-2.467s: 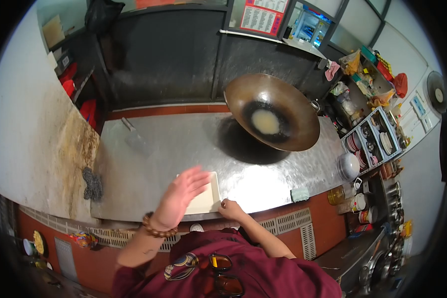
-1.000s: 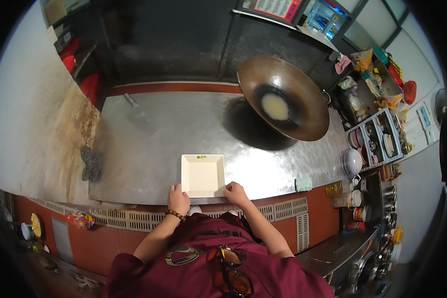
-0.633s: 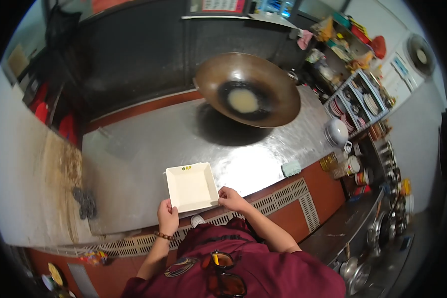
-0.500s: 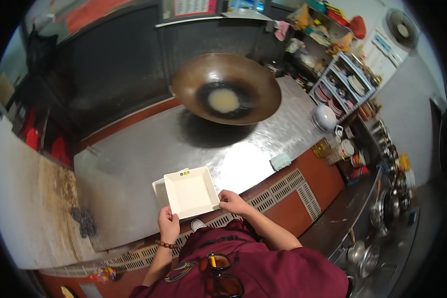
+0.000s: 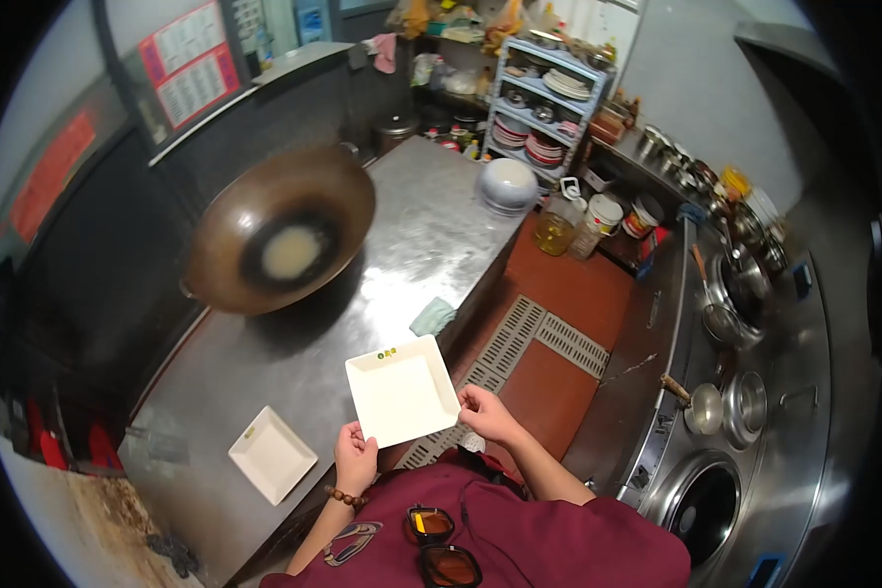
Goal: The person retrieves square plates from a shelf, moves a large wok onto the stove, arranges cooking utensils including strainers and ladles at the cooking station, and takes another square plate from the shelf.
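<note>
- Two bare hands are sharing one load: the left hand [image 5: 356, 459] is pinching the lower left corner of a cream, square, shallow-walled plate [image 5: 402, 397], apparently melamine or glazed ceramic
- The right hand [image 5: 488, 414] is gripping its lower right corner, the fingertips partly hidden
- The plate is facing upward in front of the maroon cloth shirt [image 5: 519, 524], overlapping the near edge of the long grey steel table [image 5: 328, 377] in this view
- It is probably behaving as a stiff, fairly light thing, its smooth faces turning slippery if wet or greasy, its corners risking chips if ceramic
- The flared rim is offering the surest hold, with thumbs above and fingers beneath; pinching only the near corners is leaving the far edge likelier to dip, so the middles of the side walls are looking steadier
- Farther out, a similar cream, square dish [image 5: 272, 456] is lying on the table, apart from the plate, and a large, round, brown metal wok [image 5: 289, 186] is standing beyond
</note>
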{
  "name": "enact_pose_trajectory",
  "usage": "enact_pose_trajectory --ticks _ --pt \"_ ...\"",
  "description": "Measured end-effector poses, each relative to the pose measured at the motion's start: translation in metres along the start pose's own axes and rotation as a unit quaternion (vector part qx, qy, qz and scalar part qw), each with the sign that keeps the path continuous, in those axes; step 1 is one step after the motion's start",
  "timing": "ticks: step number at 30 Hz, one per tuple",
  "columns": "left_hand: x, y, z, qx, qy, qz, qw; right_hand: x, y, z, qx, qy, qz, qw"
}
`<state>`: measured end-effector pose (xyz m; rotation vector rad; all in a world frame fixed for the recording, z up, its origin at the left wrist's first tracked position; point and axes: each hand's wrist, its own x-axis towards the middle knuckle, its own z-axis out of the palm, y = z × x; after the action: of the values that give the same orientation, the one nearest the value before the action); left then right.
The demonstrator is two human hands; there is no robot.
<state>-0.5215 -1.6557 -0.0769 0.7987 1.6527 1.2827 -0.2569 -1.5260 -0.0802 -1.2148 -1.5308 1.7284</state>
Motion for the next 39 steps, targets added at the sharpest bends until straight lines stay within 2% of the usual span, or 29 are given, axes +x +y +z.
enact_pose_trajectory --ticks 3,4,7,12,19,26,35,39 --pt "0.013 0.015 0.057 0.031 -0.059 0.029 0.997 -0.017 0.003 -0.057 -0.040 0.074 -0.030 0.996" --pt "0.018 0.015 0.078 0.035 -0.072 0.040 0.996 -0.026 -0.007 -0.076 -0.054 0.097 -0.014 0.994" --pt "0.034 0.018 0.136 0.062 -0.113 0.064 0.990 -0.043 0.001 -0.126 -0.023 0.166 -0.030 0.985" --pt "0.049 0.047 0.225 0.109 -0.194 0.093 0.971 -0.076 -0.007 -0.193 -0.018 0.261 -0.003 0.965" --pt "0.068 0.066 0.306 0.135 -0.258 0.119 0.949 -0.091 0.003 -0.254 -0.004 0.336 -0.006 0.942" --pt "0.122 0.068 0.370 0.128 -0.312 0.127 0.933 -0.071 0.004 -0.302 0.003 0.394 0.005 0.919" --pt "0.235 0.111 0.486 0.143 -0.365 0.179 0.902 0.005 -0.023 -0.394 0.005 0.454 0.005 0.891" --pt "0.294 0.145 0.531 0.121 -0.390 0.170 0.897 0.052 -0.038 -0.444 0.026 0.467 -0.006 0.884"
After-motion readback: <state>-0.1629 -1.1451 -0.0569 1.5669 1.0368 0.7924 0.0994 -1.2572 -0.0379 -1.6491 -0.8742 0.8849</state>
